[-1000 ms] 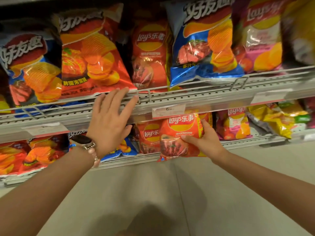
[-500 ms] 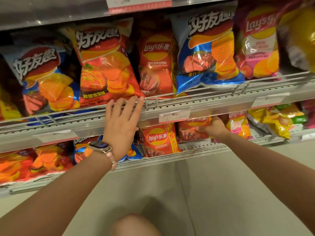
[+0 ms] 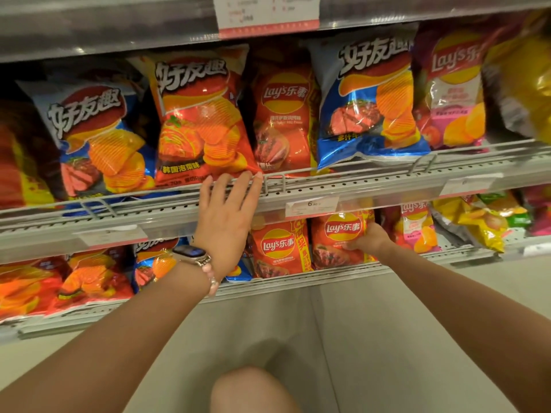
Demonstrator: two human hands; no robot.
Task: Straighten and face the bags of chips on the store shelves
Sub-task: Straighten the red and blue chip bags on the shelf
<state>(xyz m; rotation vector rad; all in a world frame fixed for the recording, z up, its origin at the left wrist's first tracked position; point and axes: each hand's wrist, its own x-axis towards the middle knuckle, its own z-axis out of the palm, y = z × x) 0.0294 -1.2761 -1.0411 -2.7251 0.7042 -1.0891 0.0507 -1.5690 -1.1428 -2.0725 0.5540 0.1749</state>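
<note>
Chips everywhere, two grey perforated metal shelves (image 3: 343, 186) packed with glossy foil bags. Left hand (image 3: 228, 214) spread wide and flat, fingertips (image 3: 247, 175) touching the bottom edge of the red ridged-chip bag (image 3: 202, 120) on the upper shelf. Right hand (image 3: 369, 241) curled round the side of a small red Lay's bag (image 3: 340, 239) on the lower shelf, holding it upright just beside a matching red bag with a yellow promo strip (image 3: 278, 248).

Best handling, by the look of it: seat the small bag flat on its base, logo square to the aisle, front edge level with its neighbour; ease off slowly so thin foil does not slump forward. Above, nudge the red bag's lower corner back behind the wire rail rather than squeezing, since chips crush easily.

Readable print: "Lay's" with Chinese characters 乐事 on the red bags and on a pink-and-white bag (image 3: 453, 90); large white 好友趣 on the ridged-chip bags, including a blue steak-picture bag (image 3: 369, 102); 韩国泡菜味 low on the red one; "6" on a white price label (image 3: 311, 205).
</note>
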